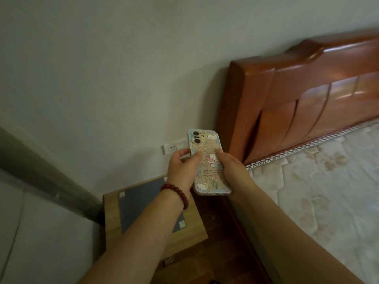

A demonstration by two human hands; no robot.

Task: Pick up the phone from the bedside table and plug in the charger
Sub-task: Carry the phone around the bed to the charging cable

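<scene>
A phone (207, 158) in a cartoon-printed case is held up in the air, back side facing me, camera end pointing up toward the wall. My left hand (181, 169) grips its left edge with the thumb across the case; a red bead bracelet circles that wrist. My right hand (232, 167) holds the right edge from behind. Below the hands stands the wooden bedside table (114, 216) with a grey mat (135, 203) on top. A white wall socket (173, 148) sits just left of the phone. No charger or cable shows.
A bed with a glossy reddish wooden headboard (307, 95) and a quilted mattress (328, 181) fills the right side. A grey curtain or panel (41, 171) runs down the left. Dark wooden floor (209, 253) lies between table and bed.
</scene>
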